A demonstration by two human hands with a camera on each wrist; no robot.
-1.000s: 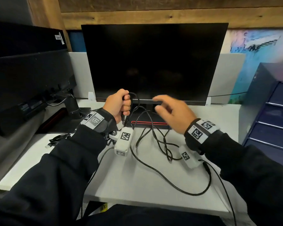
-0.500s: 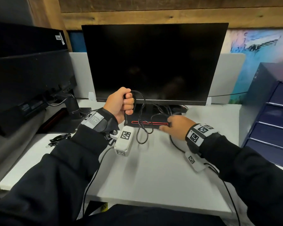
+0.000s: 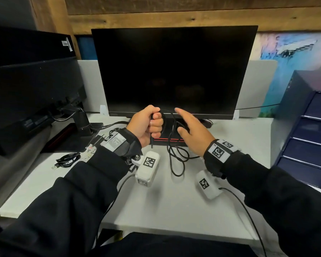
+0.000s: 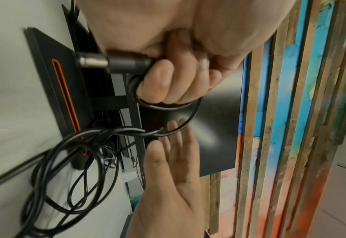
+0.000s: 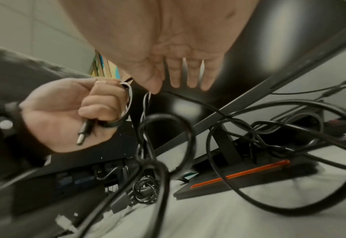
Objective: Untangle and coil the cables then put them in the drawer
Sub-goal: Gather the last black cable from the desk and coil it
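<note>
My left hand (image 3: pixel 148 125) is a fist gripping a black cable (image 3: pixel 176 156) in front of the monitor's lower edge. The cable's barrel plug (image 3: pixel 151 143) sticks out below the fist and shows close up in the left wrist view (image 4: pixel 111 62). A loop curls round the left fingers (image 5: pixel 107 111), and more loops hang down to the white desk (image 3: pixel 174 201). My right hand (image 3: pixel 191 130) is just right of the fist with fingers straight. A strand of the cable runs across its thumb (image 4: pixel 156 145).
A dark monitor (image 3: pixel 174 71) stands behind the hands, its black base (image 3: pixel 174 140) marked with a red stripe. More cables lie tangled behind the base (image 5: pixel 280 128). A dark blue drawer unit (image 3: pixel 313 138) stands at the right. A small coiled USB cable (image 3: pixel 67 160) lies at the left.
My right hand dropped to the desk by the monitor base, then rose beside the left fist with fingers spread. The slack on the desk has been drawn in closer. The left fist stayed put.
</note>
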